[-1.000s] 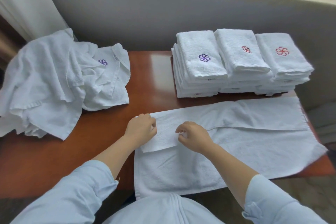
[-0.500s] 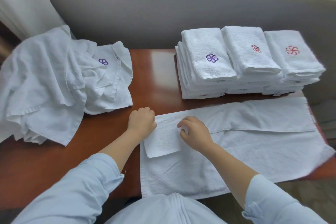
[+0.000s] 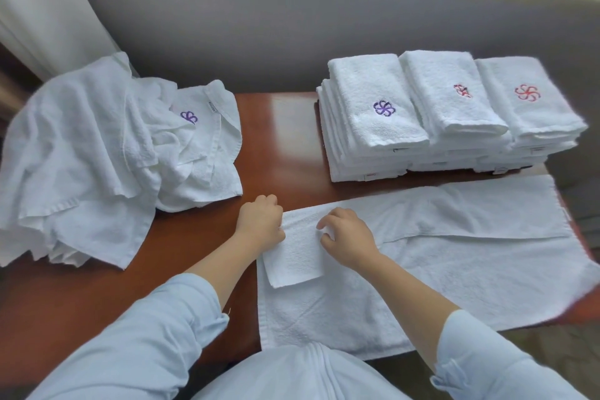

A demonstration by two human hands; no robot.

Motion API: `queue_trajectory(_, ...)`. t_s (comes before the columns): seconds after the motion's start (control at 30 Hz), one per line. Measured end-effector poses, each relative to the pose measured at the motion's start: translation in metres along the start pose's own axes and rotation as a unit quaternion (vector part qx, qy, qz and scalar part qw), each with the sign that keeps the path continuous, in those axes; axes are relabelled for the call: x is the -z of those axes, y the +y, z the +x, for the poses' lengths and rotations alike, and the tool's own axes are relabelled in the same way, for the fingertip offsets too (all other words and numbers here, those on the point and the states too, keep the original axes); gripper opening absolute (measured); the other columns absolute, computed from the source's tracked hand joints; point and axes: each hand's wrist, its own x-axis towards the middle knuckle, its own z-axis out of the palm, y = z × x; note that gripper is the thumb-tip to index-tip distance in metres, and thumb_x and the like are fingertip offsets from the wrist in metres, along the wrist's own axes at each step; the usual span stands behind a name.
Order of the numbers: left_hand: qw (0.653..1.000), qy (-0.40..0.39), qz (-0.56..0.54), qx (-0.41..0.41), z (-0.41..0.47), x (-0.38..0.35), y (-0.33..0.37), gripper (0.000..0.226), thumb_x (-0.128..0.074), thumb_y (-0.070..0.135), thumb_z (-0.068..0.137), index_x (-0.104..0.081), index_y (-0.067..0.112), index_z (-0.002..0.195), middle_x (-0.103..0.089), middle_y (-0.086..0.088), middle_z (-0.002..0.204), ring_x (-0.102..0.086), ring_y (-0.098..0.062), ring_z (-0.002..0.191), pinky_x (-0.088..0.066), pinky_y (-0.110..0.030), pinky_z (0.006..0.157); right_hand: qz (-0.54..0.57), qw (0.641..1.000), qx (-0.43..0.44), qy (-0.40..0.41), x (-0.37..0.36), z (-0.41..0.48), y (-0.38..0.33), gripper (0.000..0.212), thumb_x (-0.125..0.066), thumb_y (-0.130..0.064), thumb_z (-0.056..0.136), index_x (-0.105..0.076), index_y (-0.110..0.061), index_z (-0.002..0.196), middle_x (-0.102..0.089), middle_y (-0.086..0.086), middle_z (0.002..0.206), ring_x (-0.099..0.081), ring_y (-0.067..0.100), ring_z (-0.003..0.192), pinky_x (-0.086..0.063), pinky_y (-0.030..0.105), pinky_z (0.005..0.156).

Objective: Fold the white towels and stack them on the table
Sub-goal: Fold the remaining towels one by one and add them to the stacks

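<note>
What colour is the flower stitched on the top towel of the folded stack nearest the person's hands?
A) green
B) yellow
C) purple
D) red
C: the leftmost folded stack, the one closest to both hands, shows a purple flower on its top towel, while the two stacks further right carry red marks.

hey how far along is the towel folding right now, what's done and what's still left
Done: three stacks of folded towels sit at the table's far right. In hand: one spread towel lies across the near edge with its far long edge folded over; the left hand and right hand hold that flap at its left end. Left: finishing this one, then the unfolded pile at the left.
</note>
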Motion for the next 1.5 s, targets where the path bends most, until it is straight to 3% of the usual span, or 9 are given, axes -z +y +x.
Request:
queue_trajectory(0.13,0.997,0.010,-0.080,0.005,-0.001,0.006,-0.012,0.007,-0.062,0.030,0.079,-0.066,0.024,0.079,-0.052,0.009,0.090,-0.053,-0.013,0.082,-0.043,-0.027,0.062,0.025,0.998,0.021,0.061,0.004,-0.005,0.001,0.024,-0.056,-0.011,0.090,-0.070,-0.016,0.109,-0.064,-0.004,0.112,-0.053,0.016,0.111,-0.041,0.026,0.089)
queue_trajectory(0.27,0.987,0.040,-0.145,0.049,0.000,0.022,-0.036,0.007,-0.062,0.031,0.074,-0.056,0.028,0.072,-0.054,0.011,0.080,-0.054,-0.012,0.070,-0.034,-0.027,0.056,0.028,0.991,0.036,0.125,0.008,-0.005,0.002,0.026,-0.060,-0.005,0.085,-0.071,-0.011,0.107,-0.065,0.000,0.108,-0.056,0.021,0.110,-0.042,0.032,0.094)
queue_trajectory(0.37,0.986,0.053,-0.124,0.094,0.004,0.033,-0.053,0.007,-0.059,0.031,0.075,-0.053,0.028,0.074,-0.058,0.008,0.074,-0.057,-0.015,0.070,-0.033,-0.027,0.055,0.007,0.998,0.008,0.068,0.007,-0.003,0.001,0.038,-0.057,-0.015,0.088,-0.062,-0.016,0.126,-0.056,-0.002,0.126,-0.048,0.020,0.122,-0.037,0.029,0.099)
queue_trajectory(0.5,0.987,0.075,-0.051,0.130,0.011,0.033,-0.059,0.020,-0.054,0.016,0.085,-0.061,0.023,0.102,-0.061,0.002,0.104,-0.059,-0.021,0.094,-0.046,-0.034,0.072,0.017,1.000,-0.006,0.021,0.006,-0.005,0.006,0.045,-0.055,-0.021,0.090,-0.054,-0.022,0.135,-0.046,-0.007,0.142,-0.042,0.014,0.130,-0.041,0.028,0.095)
queue_trajectory(0.7,0.992,0.079,-0.098,0.009,0.015,0.020,-0.006,0.041,-0.058,0.019,0.086,-0.058,0.021,0.127,-0.051,0.002,0.130,-0.048,-0.020,0.121,-0.041,-0.033,0.092,0.029,0.998,-0.006,0.057,0.013,-0.017,0.020,0.042,-0.056,-0.019,0.091,-0.057,-0.021,0.133,-0.048,-0.006,0.141,-0.042,0.015,0.132,-0.043,0.028,0.093)
queue_trajectory(1.0,0.989,0.022,-0.087,-0.119,0.013,0.001,0.104,0.048,-0.062,0.026,0.082,-0.053,0.024,0.129,-0.049,0.001,0.124,-0.048,-0.023,0.114,-0.038,-0.031,0.079,-0.013,0.988,-0.153,0.031,0.041,-0.069,0.099,0.059,-0.055,-0.020,0.090,-0.039,-0.019,0.148,-0.034,0.002,0.152,-0.033,0.021,0.139,-0.031,0.033,0.114)
queue_trajectory(1.2,1.000,0.023,-0.014,0.002,0.024,0.003,0.151,0.076,-0.054,-0.002,0.082,-0.029,0.023,0.148,-0.038,-0.003,0.139,-0.044,-0.025,0.121,-0.044,-0.034,0.080,-0.066,0.991,-0.114,-0.011,0.061,-0.076,0.151,0.051,-0.054,-0.017,0.089,-0.044,-0.016,0.139,-0.027,0.004,0.155,-0.025,0.023,0.143,-0.027,0.038,0.115)
queue_trajectory(1.33,0.996,0.000,-0.008,0.086,0.022,0.005,0.158,0.065,-0.054,-0.007,0.082,-0.038,0.020,0.138,-0.047,-0.003,0.127,-0.050,-0.024,0.112,-0.045,-0.033,0.067,-0.071,0.990,-0.093,-0.082,0.068,-0.076,0.182,0.069,-0.053,-0.020,0.090,-0.023,-0.018,0.152,-0.008,-0.002,0.164,-0.008,0.019,0.151,-0.015,0.051,0.121)
queue_trajectory(1.5,0.990,-0.036,0.017,0.137,0.018,0.007,0.179,0.046,-0.052,-0.012,0.080,-0.050,0.014,0.117,-0.054,-0.005,0.114,-0.053,-0.024,0.101,-0.044,-0.032,0.063,-0.134,0.990,-0.034,-0.023,0.071,-0.085,0.205,0.056,-0.050,-0.016,0.084,-0.041,-0.019,0.139,-0.037,-0.001,0.145,-0.036,0.025,0.131,-0.035,0.038,0.102)
